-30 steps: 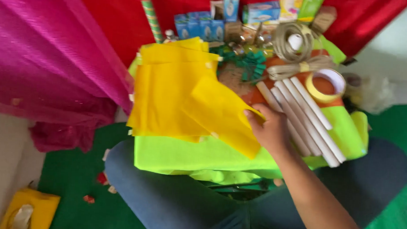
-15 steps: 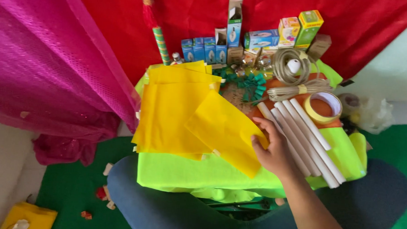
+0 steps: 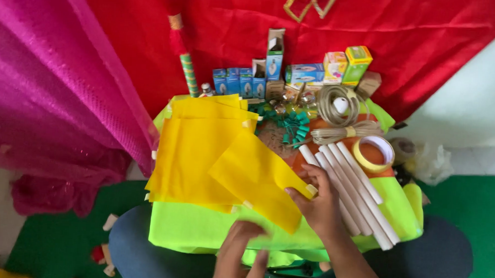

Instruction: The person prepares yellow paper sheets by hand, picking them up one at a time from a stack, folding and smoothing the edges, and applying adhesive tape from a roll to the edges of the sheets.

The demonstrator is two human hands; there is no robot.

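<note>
Nearest the camera, the left hand (image 3: pixel 242 253) hovered blurred below the yellow paper sheet (image 3: pixel 257 177), its grip impossible to tell. The right hand (image 3: pixel 317 203) pinched that sheet's right corner over the lime-green cloth (image 3: pixel 200 230). Right of the sheet lay white paper tubes (image 3: pixel 360 195); beyond it, a tape roll (image 3: pixel 373 154) and small boxes (image 3: pixel 244 81).

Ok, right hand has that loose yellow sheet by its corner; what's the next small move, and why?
Probably bring the left hand up to the yellow sheet at its near edge. Only the right hand pinches it, at one corner, and it lies skewed over the yellow stack.
</note>
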